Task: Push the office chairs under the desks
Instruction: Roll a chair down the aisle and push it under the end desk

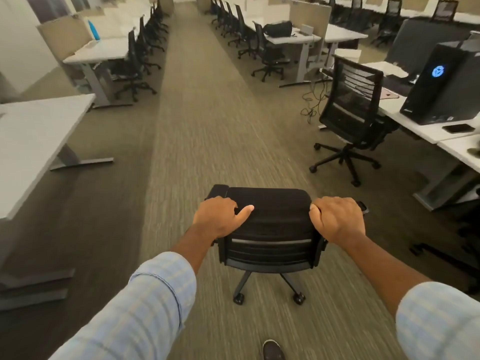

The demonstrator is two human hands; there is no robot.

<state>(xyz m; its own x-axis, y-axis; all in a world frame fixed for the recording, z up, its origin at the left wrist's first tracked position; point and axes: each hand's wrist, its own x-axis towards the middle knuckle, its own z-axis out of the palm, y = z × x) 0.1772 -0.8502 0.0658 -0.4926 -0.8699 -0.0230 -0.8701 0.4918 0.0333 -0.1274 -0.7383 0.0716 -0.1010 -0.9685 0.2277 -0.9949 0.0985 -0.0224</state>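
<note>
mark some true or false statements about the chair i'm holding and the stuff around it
1. The left hand and the right hand both grip the top of the chair back. True.
2. That chair is already under a desk. False: it stands in the open aisle, away from every desk.
3. The second chair is not pushed fully under the right-hand desk. True.
4. The computer tower stands on the floor. False: it stands on the right-hand desk.
5. A blue bottle stands on a left-hand desk. True.
</note>
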